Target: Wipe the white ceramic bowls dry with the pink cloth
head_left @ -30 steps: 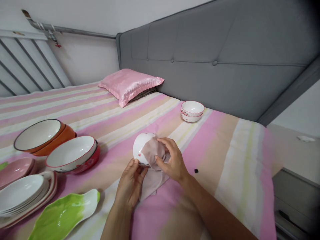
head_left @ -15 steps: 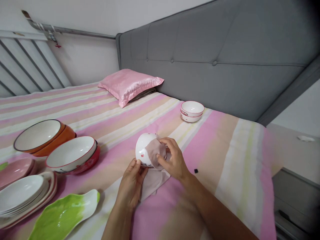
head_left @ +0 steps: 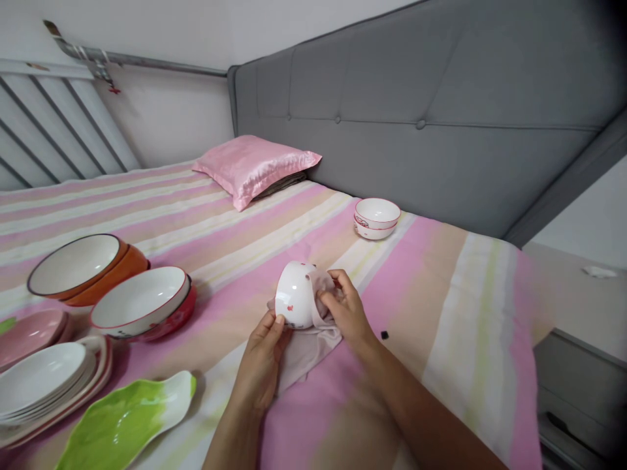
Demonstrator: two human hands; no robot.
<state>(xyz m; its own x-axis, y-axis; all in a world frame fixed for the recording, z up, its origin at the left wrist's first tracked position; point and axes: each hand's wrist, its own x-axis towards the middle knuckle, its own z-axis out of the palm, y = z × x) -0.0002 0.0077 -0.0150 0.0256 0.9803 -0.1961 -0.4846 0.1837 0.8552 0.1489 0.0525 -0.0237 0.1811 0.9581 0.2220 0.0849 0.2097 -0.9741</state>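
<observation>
A small white bowl with little red marks is tilted on its side above the bed. My left hand grips its lower left edge between thumb and fingers. In my right hand is a pale pinkish-grey cloth, pinched and pressed around the bowl's right side. The rest of the cloth hangs beneath the bowl and onto the striped sheet. The bowl's opening and part of its rim are hidden by the cloth and fingers.
Two stacked bowls stand near the grey headboard. At left are orange bowls, a red-and-white bowl stack, white oval plates, pink dishes and a green leaf-shaped dish. A pink pillow lies behind.
The bowl has shifted slightly right. The cloth has slid from the bowl's outer face toward its right edge, baring more white surface, and my right hand moved right with it.
</observation>
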